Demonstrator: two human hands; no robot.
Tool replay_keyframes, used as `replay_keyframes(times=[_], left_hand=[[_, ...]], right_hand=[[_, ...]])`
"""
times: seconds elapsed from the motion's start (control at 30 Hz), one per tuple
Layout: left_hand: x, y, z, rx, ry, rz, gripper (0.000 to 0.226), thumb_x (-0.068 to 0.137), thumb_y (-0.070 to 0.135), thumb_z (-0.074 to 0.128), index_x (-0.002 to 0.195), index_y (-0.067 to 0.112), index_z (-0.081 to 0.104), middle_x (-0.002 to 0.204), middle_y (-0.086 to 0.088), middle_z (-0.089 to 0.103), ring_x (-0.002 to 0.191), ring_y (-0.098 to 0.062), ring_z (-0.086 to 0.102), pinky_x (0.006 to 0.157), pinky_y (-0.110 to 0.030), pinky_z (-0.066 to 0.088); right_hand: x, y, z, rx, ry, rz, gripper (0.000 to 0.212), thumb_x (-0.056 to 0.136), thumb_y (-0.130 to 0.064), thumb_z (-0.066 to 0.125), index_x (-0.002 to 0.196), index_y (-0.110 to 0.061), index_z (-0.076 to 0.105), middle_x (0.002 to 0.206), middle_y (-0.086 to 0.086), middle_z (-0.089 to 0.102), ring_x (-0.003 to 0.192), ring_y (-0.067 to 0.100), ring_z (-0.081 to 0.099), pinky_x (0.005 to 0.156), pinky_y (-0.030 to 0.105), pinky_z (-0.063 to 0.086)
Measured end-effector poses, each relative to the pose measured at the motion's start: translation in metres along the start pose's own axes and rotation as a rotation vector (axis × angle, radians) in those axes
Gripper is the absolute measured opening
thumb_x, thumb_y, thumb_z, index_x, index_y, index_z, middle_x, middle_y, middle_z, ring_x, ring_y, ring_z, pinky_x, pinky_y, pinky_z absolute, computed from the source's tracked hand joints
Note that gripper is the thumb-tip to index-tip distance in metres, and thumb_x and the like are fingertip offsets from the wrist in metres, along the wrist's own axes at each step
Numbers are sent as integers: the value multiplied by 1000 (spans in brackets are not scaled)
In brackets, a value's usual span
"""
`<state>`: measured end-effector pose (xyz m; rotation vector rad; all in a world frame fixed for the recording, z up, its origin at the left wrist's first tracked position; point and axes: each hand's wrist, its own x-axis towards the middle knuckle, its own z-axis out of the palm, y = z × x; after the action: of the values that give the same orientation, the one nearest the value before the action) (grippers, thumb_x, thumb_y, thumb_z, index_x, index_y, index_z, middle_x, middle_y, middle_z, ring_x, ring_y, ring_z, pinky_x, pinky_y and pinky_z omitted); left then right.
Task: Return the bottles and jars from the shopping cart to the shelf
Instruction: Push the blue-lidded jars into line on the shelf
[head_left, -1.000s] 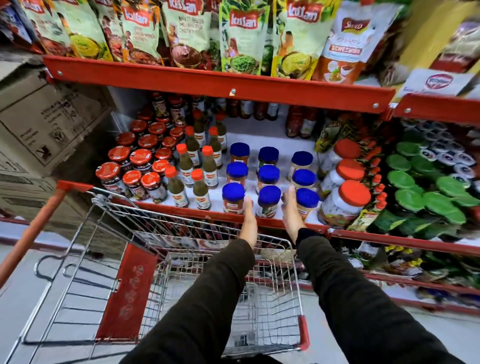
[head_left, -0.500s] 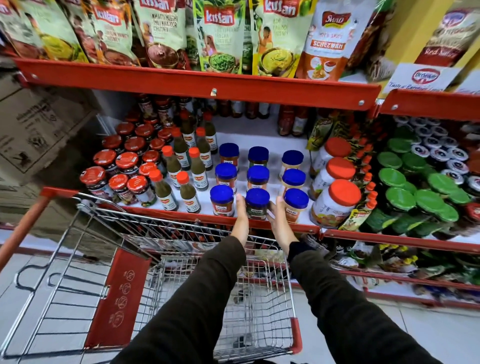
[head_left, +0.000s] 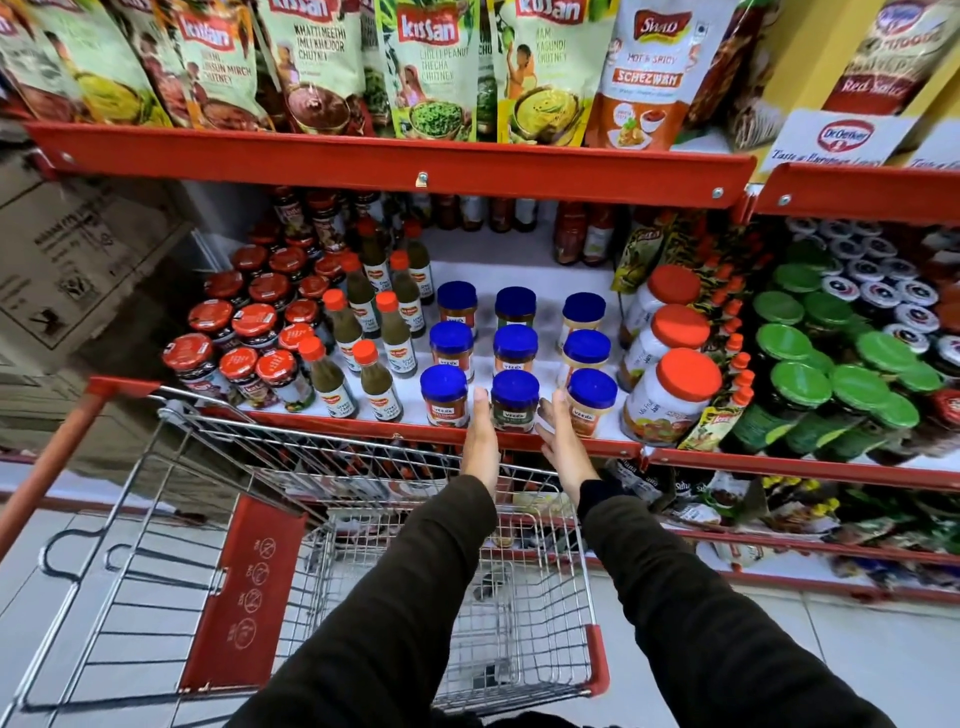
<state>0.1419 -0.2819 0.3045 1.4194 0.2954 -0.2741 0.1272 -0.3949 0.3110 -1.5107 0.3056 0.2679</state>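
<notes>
- The left hand (head_left: 480, 441) and right hand (head_left: 563, 444) reach over the shelf lip with flat, open palms facing each other, apart, one on each side of a small blue-lidded glass jar (head_left: 514, 401) in the front row. The left fingers touch its side; whether the right fingers touch it I cannot tell. Neither hand is closed around it.
- That jar stands upright at the shelf's front edge, middle of three; the flanking palms look meant to square it into line.
- Its neighbours at 9 and 3 o'clock, and the two rows behind at 12 o'clock, form a grid of matching blue-lidded jars (head_left: 451, 343), so it appears to be home.
- Further toward 9 o'clock stand green sauce bottles with orange caps (head_left: 376, 382); toward 3 o'clock, large orange-lidded jam jars (head_left: 670, 397).
- At 6 o'clock, the wire shopping cart with red trim (head_left: 540, 613) sits under the sleeves; its visible part shows no bottles, though the arms hide some.
</notes>
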Motion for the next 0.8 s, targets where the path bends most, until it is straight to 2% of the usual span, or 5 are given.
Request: replay_keyframes(times=[0.13,0.27,0.47,0.63,0.8], left_hand=[[-7,-20,8,-54,187,-17,66,100,59,21,139,15,48,140,-9,54,128,-28,52,113,-49,37],[-9,-31,26,-75,14,-61,66,102,55,15,129,15,60,134,-7,61,131,-26,52,111,-41,35],[9,-12,75,-149,-189,-81,79,93,72,7,155,26,26,164,0,24,152,-18,18,122,-40,10],[23,-4,85,-247,-229,-146,85,89,76,4,155,26,24,159,-2,36,147,-20,31,106,-30,25],[16,-9,88,-201,-246,-135,83,89,76,2,155,30,22,161,1,30,150,-17,24,109,-30,19]], right_hand=[[-7,20,-17,92,205,-30,73,97,-69,21,148,-22,43,152,4,49,134,25,51,113,49,40],[-18,28,-44,213,413,-90,56,105,-53,20,148,-21,39,152,8,46,133,25,49,109,44,42],[-11,10,-66,322,212,-30,72,101,-60,6,161,-21,9,171,0,7,158,16,6,128,39,7],[-3,0,-69,416,137,9,72,103,-59,11,161,-17,12,170,5,13,158,20,14,127,36,13],[0,-5,-82,392,31,12,78,98,-67,9,161,-22,15,169,2,22,155,16,22,118,28,21]])
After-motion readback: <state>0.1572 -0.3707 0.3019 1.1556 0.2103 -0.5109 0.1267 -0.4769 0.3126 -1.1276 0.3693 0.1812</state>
